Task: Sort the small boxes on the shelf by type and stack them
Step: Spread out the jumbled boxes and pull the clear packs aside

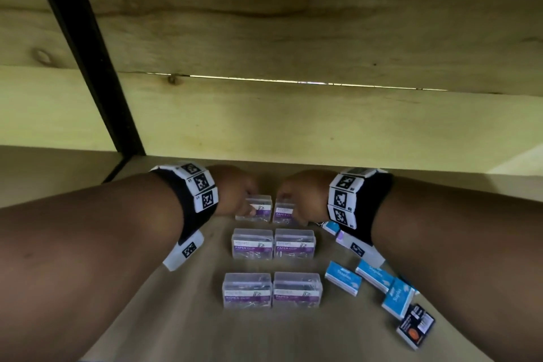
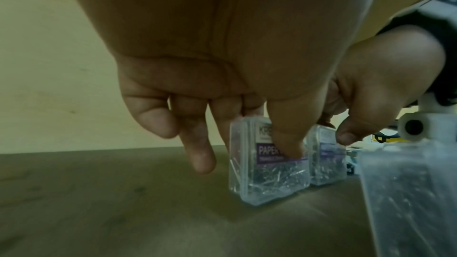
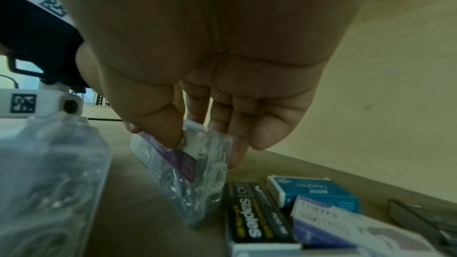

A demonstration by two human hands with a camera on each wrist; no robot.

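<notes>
Six clear paper clip boxes with purple labels stand in two columns on the wooden shelf (image 1: pixel 188 317). My left hand (image 1: pixel 245 209) pinches the back left box (image 1: pixel 258 203), thumb on its label and fingers behind it (image 2: pixel 269 175). This box stands upright on the shelf. Beside it, my right hand (image 1: pixel 289 210) pinches the back right box (image 1: pixel 283 211), which is tilted in the right wrist view (image 3: pixel 195 179). The middle pair (image 1: pixel 273 244) and the front pair (image 1: pixel 271 291) stand untouched. Blue staples boxes (image 1: pixel 343 278) lie scattered to the right.
A black staples box (image 1: pixel 415 326) lies at the front right and another (image 3: pixel 257 216) sits by my right hand, next to a white and purple box (image 3: pixel 346 226). The upper shelf board (image 1: pixel 293 114) hangs low above my hands. A black post (image 1: pixel 97 67) stands at the left.
</notes>
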